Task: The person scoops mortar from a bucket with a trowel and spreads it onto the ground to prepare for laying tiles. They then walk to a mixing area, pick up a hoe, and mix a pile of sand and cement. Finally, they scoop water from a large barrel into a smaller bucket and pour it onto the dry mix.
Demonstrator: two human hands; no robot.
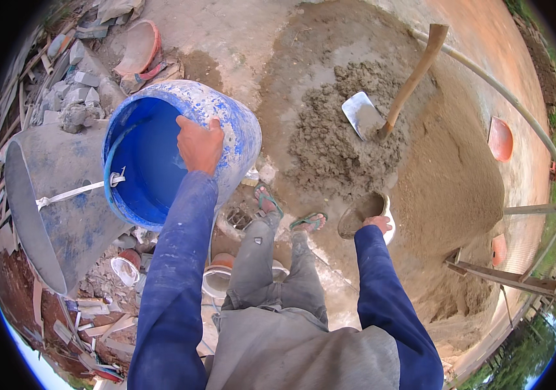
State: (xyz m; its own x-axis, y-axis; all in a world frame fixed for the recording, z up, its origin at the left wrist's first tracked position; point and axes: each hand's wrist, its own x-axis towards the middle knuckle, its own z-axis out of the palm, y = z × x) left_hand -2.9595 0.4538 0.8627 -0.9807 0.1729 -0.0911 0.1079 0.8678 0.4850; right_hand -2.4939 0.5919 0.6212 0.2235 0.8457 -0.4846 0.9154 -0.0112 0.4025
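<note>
My left hand (pixel 200 144) grips the rim of a worn blue barrel (pixel 236 130), fingers over the edge and thumb outside. Water (pixel 161 156) shows inside the barrel, and a pale strap (pixel 73 194) is knotted at its left rim. Lower on the right, my right hand (pixel 378 225) is closed on the edge of a small white bucket (pixel 389 211) with a dirty brown inside. The bucket is tilted beside the wet grey mortar heap (pixel 330 130). Stuck in that heap is a hoe (pixel 417 75) with a wooden handle and flat metal blade.
A sand pile (pixel 453 188) slopes beside the mortar. A second grey drum (pixel 76 201) lies left of the barrel. Rubble (pixel 70 97) and wood scraps cover the far left. Buckets (pixel 218 276) stand by my legs; a hose (pixel 518 97) and wooden frame (pixel 518 279) edge the right.
</note>
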